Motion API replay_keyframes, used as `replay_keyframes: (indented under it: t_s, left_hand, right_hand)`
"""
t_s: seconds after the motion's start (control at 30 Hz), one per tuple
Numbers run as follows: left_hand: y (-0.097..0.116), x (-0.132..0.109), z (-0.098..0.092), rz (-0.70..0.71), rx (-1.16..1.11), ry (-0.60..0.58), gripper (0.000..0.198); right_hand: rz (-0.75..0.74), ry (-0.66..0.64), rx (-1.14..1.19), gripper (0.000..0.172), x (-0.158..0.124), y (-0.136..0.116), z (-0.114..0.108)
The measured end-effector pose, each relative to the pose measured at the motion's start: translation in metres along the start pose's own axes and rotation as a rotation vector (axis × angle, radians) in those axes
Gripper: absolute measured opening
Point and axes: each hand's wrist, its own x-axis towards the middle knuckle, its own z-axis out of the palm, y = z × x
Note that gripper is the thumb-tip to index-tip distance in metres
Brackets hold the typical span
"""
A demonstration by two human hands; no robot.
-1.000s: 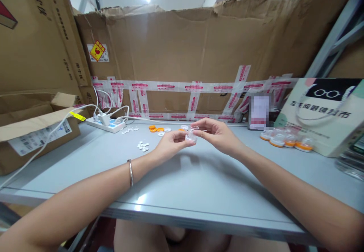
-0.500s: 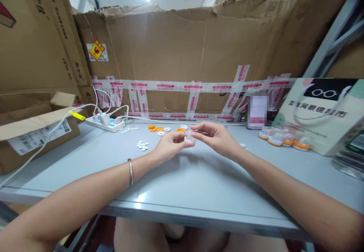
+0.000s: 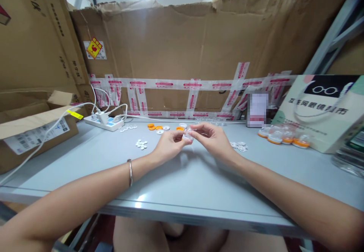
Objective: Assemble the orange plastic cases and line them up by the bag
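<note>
My left hand (image 3: pixel 167 145) is closed on a small clear plastic piece (image 3: pixel 187 134) with a hint of orange at its lower edge. The fingers of my right hand (image 3: pixel 213 140) pinch the same piece from the other side and partly hide it. Beyond my hands lie orange rings (image 3: pixel 155 127) and white rings (image 3: pixel 160 132). Several small white discs (image 3: pixel 141 144) sit to the left of my left hand. Near my right wrist is a little pile of white and clear parts (image 3: pixel 240 146).
Clear domed pieces with orange bases (image 3: pixel 284 136) stand at the right, before a paper bag (image 3: pixel 321 111) and a clear bottle (image 3: pixel 351 153). A phone (image 3: pixel 257 111) leans at the back. At the left are a power strip (image 3: pixel 104 122) and an open carton (image 3: pixel 40 130).
The clear piece has tilted between my hands, and my right hand has shifted slightly left and down. More of the pile beside my right wrist now shows.
</note>
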Motion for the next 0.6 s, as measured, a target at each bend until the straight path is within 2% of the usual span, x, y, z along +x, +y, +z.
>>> replay_keyframes:
  t_s: [0.1,0.27,0.43,0.6]
  left_hand:
    - [0.002,0.000,-0.001,0.005,-0.061,-0.003,0.024]
    - [0.014,-0.005,-0.002,-0.024,-0.125,0.063,0.026]
    - [0.021,-0.009,-0.001,-0.006,-0.109,-0.005,0.027]
    - [0.020,-0.011,-0.003,0.045,-0.168,-0.056,0.027]
  right_hand:
    - [0.036,0.026,0.047,0.027,0.002,-0.001,-0.001]
    - [0.014,0.002,0.124,0.029,0.003,-0.007,-0.002]
    - [0.014,0.031,0.131,0.030,0.000,-0.013,0.000]
    - [-0.001,-0.007,0.148,0.026,-0.004,-0.021,-0.002]
